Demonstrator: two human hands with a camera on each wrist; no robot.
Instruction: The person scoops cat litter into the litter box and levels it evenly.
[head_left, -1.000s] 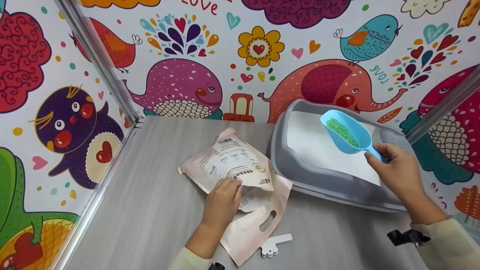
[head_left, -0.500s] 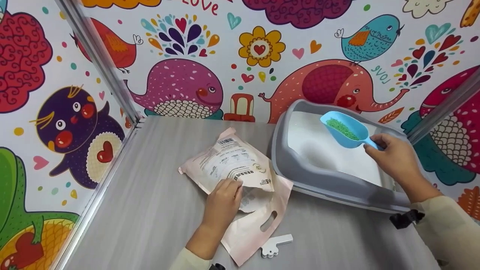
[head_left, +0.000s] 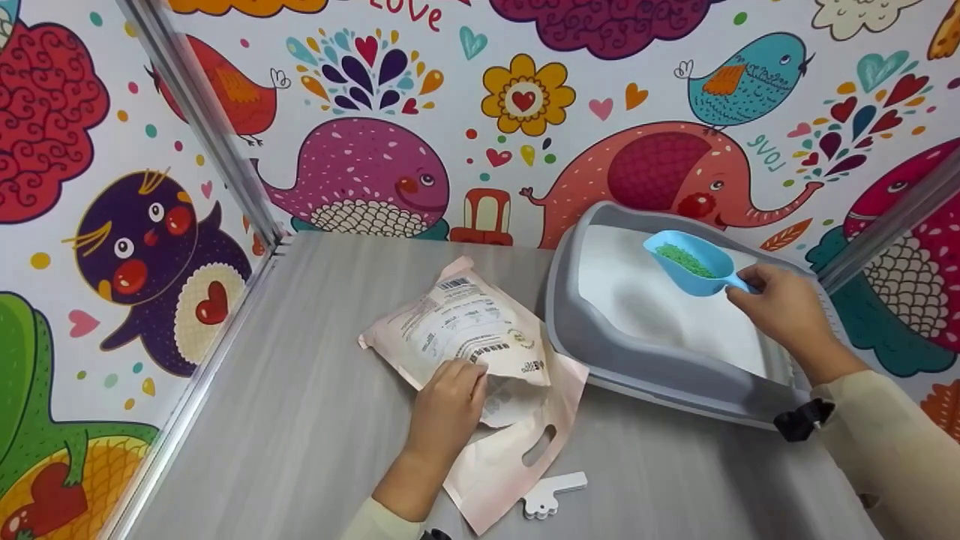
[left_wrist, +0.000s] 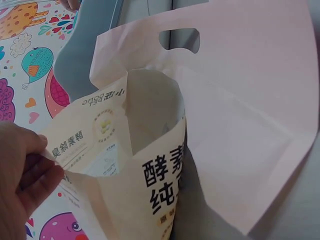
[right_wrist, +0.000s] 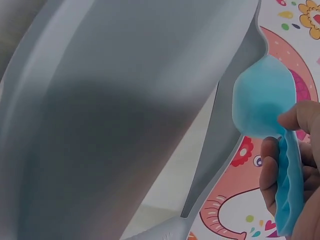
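Blue scoop (head_left: 718,264) is over the grey tray (head_left: 660,367), right of frame; fingers of your right hand (head_left: 776,304) grip its handle. Move it level so green pellets (head_left: 681,259) don't spill. Left hand (head_left: 446,405) fingers pinch the pink bag (head_left: 465,322): brace it.

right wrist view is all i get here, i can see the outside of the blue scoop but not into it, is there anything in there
Observer: Yes, the head view shows green bits lying in the blue scoop.
Operator: ok, what's going on over on the left
Observer: The left hand pinches the rim of an open bag.
Operator: anything loose near that
Observer: A white clip lies on the table close to the open bag.
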